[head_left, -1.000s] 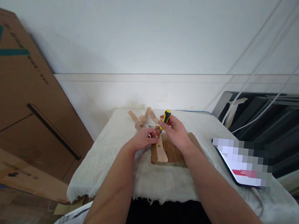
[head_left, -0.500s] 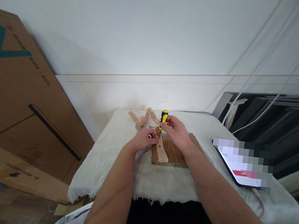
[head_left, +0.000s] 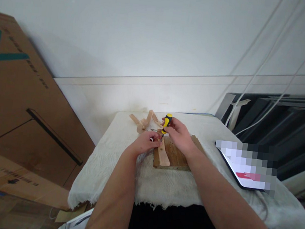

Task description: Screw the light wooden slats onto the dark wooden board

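A yellow and black screwdriver (head_left: pixel 167 121) stands nearly upright, gripped in the fingers of my right hand (head_left: pixel 179 134). Its tip points down at a pale, curved wooden piece (head_left: pixel 164 157) with a dark hole in it. That piece lies along the left side of a brown wooden board (head_left: pixel 179 155). Close to the screwdriver's tip, my left hand (head_left: pixel 147 142) has its thumb and fingers pinched together. Whatever is between those fingertips is too small to make out.
Several pale wooden pieces (head_left: pixel 148 120) lie behind my left hand on the white cloth (head_left: pixel 115 154). A tablet-like screen (head_left: pixel 241 168), partly blurred out, rests at the right. A large cardboard box (head_left: pixel 30 122) stands left of the table, and white cables (head_left: pixel 259 73) hang at the right.
The screwdriver's handle leans slightly more to the right over its tip. Both hands stay at the same spot on the wooden piece; the whole view has shifted slightly.
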`<state>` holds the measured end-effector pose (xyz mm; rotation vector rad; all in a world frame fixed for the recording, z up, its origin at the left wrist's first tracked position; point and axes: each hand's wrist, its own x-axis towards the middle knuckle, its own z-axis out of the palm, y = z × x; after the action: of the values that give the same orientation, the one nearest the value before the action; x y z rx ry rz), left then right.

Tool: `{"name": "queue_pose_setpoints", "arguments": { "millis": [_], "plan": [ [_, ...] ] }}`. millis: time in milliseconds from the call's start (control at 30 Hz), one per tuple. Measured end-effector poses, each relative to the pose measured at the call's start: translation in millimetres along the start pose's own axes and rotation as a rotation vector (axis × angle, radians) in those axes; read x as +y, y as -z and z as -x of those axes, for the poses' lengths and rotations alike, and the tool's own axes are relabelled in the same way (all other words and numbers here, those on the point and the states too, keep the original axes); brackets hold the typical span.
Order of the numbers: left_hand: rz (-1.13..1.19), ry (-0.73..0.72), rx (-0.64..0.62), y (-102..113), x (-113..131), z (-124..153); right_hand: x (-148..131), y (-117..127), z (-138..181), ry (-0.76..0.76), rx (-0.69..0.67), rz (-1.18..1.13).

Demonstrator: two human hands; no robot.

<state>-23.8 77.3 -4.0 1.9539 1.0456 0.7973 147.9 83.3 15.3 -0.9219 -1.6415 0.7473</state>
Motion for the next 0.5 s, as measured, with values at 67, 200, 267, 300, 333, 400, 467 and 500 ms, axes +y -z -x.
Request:
{"name": "queue_pose_setpoints", "arguments": {
  "millis": [67, 200, 267, 300, 333, 400, 467, 500],
  "plan": [
    [-0.007, 0.002, 0.005, 0.0, 0.5, 0.0, -4.7, 0.3, 1.1, 0.006, -0.014, 0.002],
    [-0.011, 0.023, 0.009, -0.1, 1.2, 0.0, -10.0, -0.4, 0.9, -0.015, 0.02, 0.064],
    [-0.004, 0.018, 0.004, -0.1, 1.7, 0.1, -9.7, -0.7, 0.1, -0.013, 0.045, 0.1],
    [0.0, 0.015, 0.002, -0.1, 1.9, 0.1, -9.3, -0.7, -0.3, -0.014, 0.045, 0.106],
    [0.0, 0.013, -0.002, 0.0, 2.2, 0.2, -8.8, -0.6, -0.6, -0.015, 0.039, 0.105],
    [-0.01, 0.015, -0.004, 0.1, 2.4, 0.2, -8.3, -0.4, -1.0, -0.018, 0.021, 0.092],
    [-0.023, 0.015, -0.004, 0.1, 2.0, 0.1, -8.1, -0.1, -1.0, -0.021, 0.003, 0.079],
    [-0.026, 0.013, -0.003, 0.1, 1.7, 0.0, -7.9, 0.0, -0.8, -0.023, -0.004, 0.073]
  ]
}}
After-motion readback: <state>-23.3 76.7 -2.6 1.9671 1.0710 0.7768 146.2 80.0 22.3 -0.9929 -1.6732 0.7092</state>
